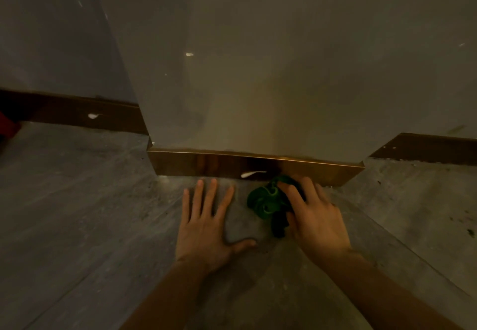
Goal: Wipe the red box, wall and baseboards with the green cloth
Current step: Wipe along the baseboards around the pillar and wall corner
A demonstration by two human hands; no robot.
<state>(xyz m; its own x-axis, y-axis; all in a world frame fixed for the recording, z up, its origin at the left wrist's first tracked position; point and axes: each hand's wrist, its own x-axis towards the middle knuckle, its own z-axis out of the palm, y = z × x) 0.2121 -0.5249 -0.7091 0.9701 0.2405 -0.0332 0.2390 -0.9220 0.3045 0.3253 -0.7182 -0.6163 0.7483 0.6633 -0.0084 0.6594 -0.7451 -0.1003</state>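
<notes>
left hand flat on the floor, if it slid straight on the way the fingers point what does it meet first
Most likely the baseboard of the jutting wall section, just beyond the left hand fingertips. Only bare floor seems to lie between, though depth is hard to judge.

Right hand [313,216] grips the bunched green cloth [268,199] against the brown baseboard [206,163] of a grey wall [258,71]. Left hand [206,226] lies flat, fingers spread, on the grey floor [77,213]. White smear [251,174] on baseboard just left of cloth.

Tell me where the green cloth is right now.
In the head view, the green cloth is bunched on the floor under the right hand, against the front baseboard, right of the flat left hand.
</notes>
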